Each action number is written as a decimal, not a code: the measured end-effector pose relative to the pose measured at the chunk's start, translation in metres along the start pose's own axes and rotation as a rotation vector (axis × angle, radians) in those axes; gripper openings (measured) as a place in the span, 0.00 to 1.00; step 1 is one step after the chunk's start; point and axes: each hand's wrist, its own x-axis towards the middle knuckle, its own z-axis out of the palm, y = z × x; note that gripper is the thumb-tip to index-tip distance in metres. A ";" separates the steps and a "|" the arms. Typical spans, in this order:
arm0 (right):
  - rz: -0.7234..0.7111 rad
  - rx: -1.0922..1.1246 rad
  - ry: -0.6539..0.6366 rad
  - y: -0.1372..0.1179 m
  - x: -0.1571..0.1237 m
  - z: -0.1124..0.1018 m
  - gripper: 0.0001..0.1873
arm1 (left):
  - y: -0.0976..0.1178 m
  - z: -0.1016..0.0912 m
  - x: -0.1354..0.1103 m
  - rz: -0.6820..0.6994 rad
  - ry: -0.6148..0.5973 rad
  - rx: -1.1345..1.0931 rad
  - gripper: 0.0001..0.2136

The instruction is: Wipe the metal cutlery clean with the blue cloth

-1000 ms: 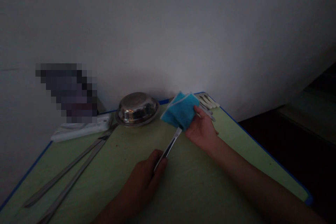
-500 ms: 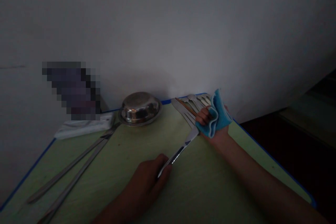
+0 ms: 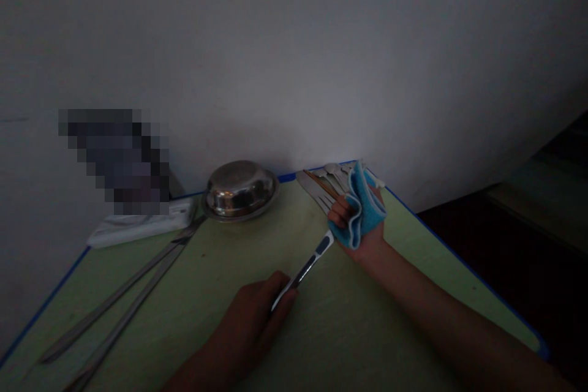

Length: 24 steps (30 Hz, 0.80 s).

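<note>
My left hand [image 3: 257, 312], low in the middle of the view, is closed on the shiny handle of a metal knife [image 3: 307, 266]. The knife slants up and to the right. A folded blue cloth [image 3: 370, 208] with a pale edge is gripped in my right hand [image 3: 342, 211], its fingers curled into the folds. The far part of the knife goes in under the cloth and is hidden. Just behind the cloth lies a row of cutlery: a fork [image 3: 325, 199], a thin brown stick [image 3: 321, 185] and several spoons [image 3: 333, 168].
An upturned steel bowl [image 3: 241, 187] stands by the wall. Long metal tongs [image 3: 138, 291] lie at the left. Behind them a white flat object [image 3: 138, 229] supports a blurred-out dark panel [image 3: 119, 159]. The green table [image 3: 367, 324] has a blue edge.
My right hand and the cloth have shifted slightly left and down along the knife, covering more of its blade. My left hand keeps its hold. The view has moved a little.
</note>
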 end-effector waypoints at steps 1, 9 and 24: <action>0.015 0.009 0.032 0.003 -0.001 0.001 0.23 | 0.000 0.000 0.001 0.002 -0.006 -0.001 0.14; 0.153 0.053 0.128 0.026 -0.011 0.003 0.23 | 0.000 0.003 0.002 -0.011 0.012 -0.002 0.14; -0.070 -0.109 0.241 -0.001 0.003 0.003 0.16 | -0.001 0.001 0.000 -0.012 0.052 -0.162 0.15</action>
